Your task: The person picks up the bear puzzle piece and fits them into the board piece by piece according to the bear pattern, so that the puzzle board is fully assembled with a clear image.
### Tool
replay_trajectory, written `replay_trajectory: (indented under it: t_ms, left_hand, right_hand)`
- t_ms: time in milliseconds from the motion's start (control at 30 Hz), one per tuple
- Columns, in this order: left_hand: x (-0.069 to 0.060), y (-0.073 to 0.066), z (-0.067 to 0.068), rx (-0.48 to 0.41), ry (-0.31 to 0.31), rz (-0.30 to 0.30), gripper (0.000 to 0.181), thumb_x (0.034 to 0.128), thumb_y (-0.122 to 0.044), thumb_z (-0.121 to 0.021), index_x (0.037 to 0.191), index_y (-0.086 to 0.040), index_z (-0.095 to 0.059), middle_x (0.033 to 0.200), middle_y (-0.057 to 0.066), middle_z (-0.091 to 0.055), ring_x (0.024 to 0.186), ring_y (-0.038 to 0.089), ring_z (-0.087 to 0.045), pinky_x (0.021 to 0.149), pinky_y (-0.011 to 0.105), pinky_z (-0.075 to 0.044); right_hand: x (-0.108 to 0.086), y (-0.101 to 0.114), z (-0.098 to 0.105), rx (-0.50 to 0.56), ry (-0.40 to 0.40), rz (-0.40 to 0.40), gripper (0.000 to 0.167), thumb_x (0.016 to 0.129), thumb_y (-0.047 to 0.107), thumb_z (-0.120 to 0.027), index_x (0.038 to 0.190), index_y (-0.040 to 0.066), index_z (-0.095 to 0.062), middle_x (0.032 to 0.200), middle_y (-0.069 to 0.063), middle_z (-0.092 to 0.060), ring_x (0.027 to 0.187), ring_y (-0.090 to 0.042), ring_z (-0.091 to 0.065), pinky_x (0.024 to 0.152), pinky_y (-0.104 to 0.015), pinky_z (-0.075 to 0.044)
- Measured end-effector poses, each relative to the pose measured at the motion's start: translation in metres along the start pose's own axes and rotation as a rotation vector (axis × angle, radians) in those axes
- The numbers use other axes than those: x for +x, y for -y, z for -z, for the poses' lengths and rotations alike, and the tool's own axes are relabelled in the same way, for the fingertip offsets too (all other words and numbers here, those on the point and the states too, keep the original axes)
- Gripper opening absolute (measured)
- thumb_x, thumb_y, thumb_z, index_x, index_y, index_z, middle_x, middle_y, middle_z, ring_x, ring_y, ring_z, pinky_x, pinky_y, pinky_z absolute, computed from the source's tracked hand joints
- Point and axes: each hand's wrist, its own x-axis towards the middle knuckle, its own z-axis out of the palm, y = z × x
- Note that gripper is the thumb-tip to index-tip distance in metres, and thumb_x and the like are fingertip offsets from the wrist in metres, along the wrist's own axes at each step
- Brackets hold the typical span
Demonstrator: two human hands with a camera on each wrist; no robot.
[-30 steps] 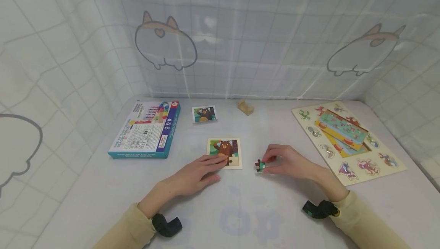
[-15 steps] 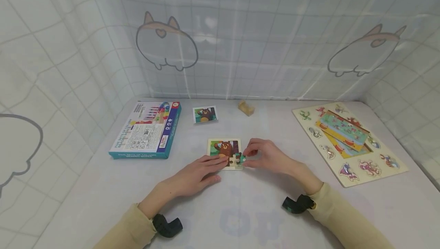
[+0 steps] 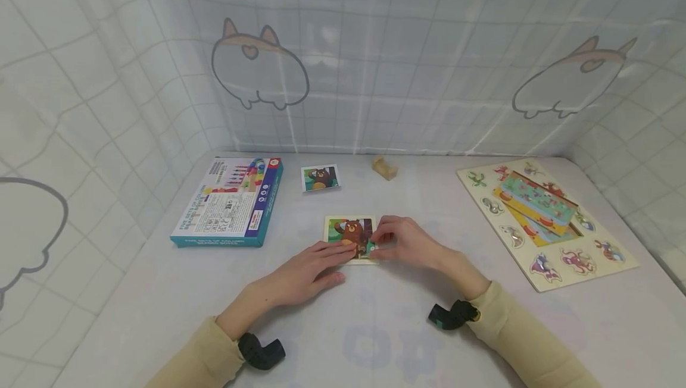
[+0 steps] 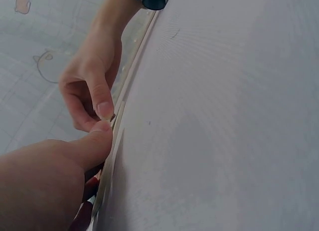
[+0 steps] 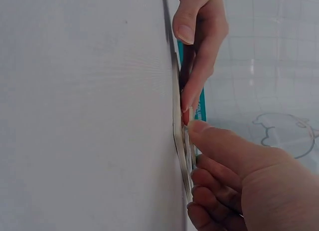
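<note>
A small square bear puzzle in a pale wooden frame [image 3: 351,218] lies on the table in the head view. My left hand [image 3: 311,272] rests its extended fingers on the puzzle's lower left part and partly hides it. At the lower right corner, my right hand [image 3: 411,245] pinches a green and brown puzzle piece [image 3: 371,249] between thumb and fingers. In the right wrist view this piece [image 5: 191,114] stands tilted above the frame [image 5: 176,101], close to the left fingertips. Whether it lies flush in its gap cannot be made out.
Behind the puzzle lies a bear picture card [image 3: 320,178], with a small tan block [image 3: 384,168] to its right. A teal-edged box [image 3: 227,203] is at left. On the right, a wooden knob-puzzle board [image 3: 517,263] carries colourful cards [image 3: 538,200].
My right hand has moved left, bringing the puzzle piece from beside the frame to over its lower right corner. The left hand has stayed on the puzzle.
</note>
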Motion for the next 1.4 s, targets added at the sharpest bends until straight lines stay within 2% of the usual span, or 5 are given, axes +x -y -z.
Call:
replay_trajectory:
  t_ms: [233, 500, 800, 1200, 1400]
  left_hand:
    - [0.000, 0.001, -0.001, 0.010, -0.019, -0.019, 0.052, 0.1041, -0.042, -0.050, 0.152, -0.024, -0.044, 0.160, -0.011, -0.037, 0.148, 0.018, -0.032, 0.122, 0.044, -0.030]
    - [0.000, -0.001, 0.000, 0.020, -0.014, -0.011, 0.052, 0.1040, -0.043, -0.050, 0.152, -0.025, -0.044, 0.159, -0.010, -0.038, 0.148, 0.019, -0.032, 0.122, 0.044, -0.030]
    - [0.002, -0.006, -0.003, 0.154, 0.013, -0.005, 0.055, 0.1028, -0.053, -0.045, 0.155, -0.038, -0.035, 0.161, -0.008, -0.034, 0.145, 0.022, -0.033, 0.119, 0.047, -0.034]
    - [0.005, -0.014, -0.005, 0.179, 0.029, 0.052, 0.055, 0.1030, -0.055, -0.042, 0.154, -0.038, -0.036, 0.160, -0.004, -0.036, 0.146, 0.025, -0.032, 0.120, 0.049, -0.031]
    - [0.004, -0.012, -0.006, 0.157, 0.012, 0.028, 0.056, 0.1031, -0.054, -0.043, 0.155, -0.035, -0.036, 0.162, -0.009, -0.032, 0.145, 0.022, -0.032, 0.118, 0.050, -0.033]
  right_hand:
    - [0.000, -0.004, -0.005, -0.023, 0.003, 0.008, 0.017, 0.081, 0.022, -0.084, 0.093, 0.011, -0.077, 0.087, 0.006, -0.065, 0.080, -0.006, -0.060, 0.073, -0.023, -0.054]
    - [-0.001, -0.005, -0.006, -0.022, -0.014, 0.030, 0.017, 0.082, 0.020, -0.084, 0.094, 0.011, -0.077, 0.086, 0.004, -0.066, 0.079, -0.007, -0.062, 0.073, -0.024, -0.055]
    - [-0.001, -0.003, -0.007, -0.026, -0.013, 0.042, 0.016, 0.082, 0.022, -0.084, 0.092, 0.012, -0.078, 0.084, 0.006, -0.065, 0.076, -0.005, -0.060, 0.069, -0.021, -0.053]
    - [-0.002, -0.002, -0.007, -0.044, -0.024, 0.006, 0.016, 0.080, 0.023, -0.085, 0.089, 0.013, -0.077, 0.084, 0.006, -0.066, 0.077, -0.007, -0.062, 0.071, -0.022, -0.054]
    - [-0.001, -0.002, -0.008, -0.043, -0.021, -0.005, 0.016, 0.081, 0.025, -0.085, 0.089, 0.014, -0.076, 0.084, 0.007, -0.066, 0.077, -0.007, -0.062, 0.070, -0.021, -0.054]
